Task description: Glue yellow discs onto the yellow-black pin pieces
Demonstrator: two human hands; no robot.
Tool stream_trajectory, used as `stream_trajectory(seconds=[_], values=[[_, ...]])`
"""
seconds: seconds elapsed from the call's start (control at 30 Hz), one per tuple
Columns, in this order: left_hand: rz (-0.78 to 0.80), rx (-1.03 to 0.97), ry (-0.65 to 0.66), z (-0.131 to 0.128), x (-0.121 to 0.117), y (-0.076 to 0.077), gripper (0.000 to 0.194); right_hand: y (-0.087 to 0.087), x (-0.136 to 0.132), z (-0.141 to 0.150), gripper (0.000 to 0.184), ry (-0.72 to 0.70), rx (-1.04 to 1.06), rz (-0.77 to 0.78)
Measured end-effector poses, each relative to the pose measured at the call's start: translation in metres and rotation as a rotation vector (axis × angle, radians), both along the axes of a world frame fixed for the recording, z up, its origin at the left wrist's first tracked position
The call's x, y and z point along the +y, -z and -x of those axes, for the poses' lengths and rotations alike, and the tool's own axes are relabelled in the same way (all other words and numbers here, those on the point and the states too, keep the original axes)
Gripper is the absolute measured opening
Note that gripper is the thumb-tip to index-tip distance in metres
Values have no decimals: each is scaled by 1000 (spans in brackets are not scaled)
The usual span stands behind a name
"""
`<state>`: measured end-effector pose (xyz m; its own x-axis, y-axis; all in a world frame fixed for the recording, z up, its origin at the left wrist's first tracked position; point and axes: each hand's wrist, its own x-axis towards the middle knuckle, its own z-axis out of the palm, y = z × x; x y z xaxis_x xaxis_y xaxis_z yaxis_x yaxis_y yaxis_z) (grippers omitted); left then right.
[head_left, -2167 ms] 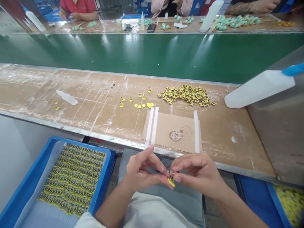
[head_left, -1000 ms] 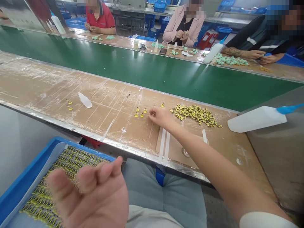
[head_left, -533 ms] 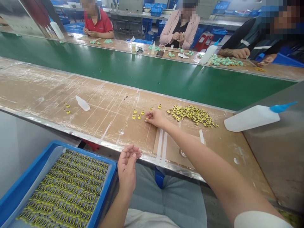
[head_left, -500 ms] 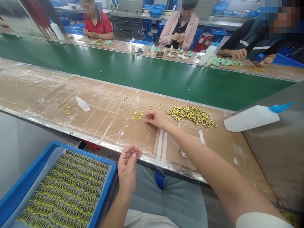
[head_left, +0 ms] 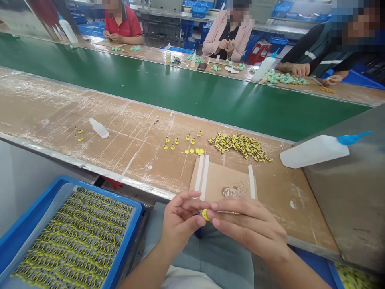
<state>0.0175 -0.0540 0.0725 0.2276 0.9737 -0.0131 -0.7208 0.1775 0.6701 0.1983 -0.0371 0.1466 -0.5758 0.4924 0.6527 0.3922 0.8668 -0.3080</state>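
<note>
A small round yellow disc [head_left: 206, 215] is pinched between my two hands, close above my lap. My left hand [head_left: 180, 218] has its thumb and forefinger at the disc's left edge. The fingertips of my right hand [head_left: 252, 224] press on its right side; whether anything else is between the fingers is hidden. Beyond my hands, several loose yellow discs [head_left: 198, 151] lie on the table. Behind and to the left of these stand small yellow discs with dark upright parts [head_left: 177, 141]. A heap of small yellow-and-black pieces [head_left: 240, 145] lies to the right.
A cardboard sheet [head_left: 222, 172] with white strips and a glue-like blob is in front of me. A blue-tipped white bottle [head_left: 314, 151] lies right, a small white bottle [head_left: 99, 128] left. A blue tray [head_left: 140, 210] holds rows of yellow-black pieces. Co-workers sit beyond the green belt [head_left: 156, 88].
My right hand has come back from the loose discs to my left hand, with a yellow disc now between them. The loose discs it covered are visible. The view has shifted slightly.
</note>
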Motion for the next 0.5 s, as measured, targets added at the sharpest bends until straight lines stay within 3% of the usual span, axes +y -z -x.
stream_trajectory(seconds=[0.23,0.5], values=[[78,22,23,-14,-6,2,51,34,-23,-20,49,148,41,-44],[52,114,-8,-27,-13,4,51,30,-39,-25,29,215,28,-82]])
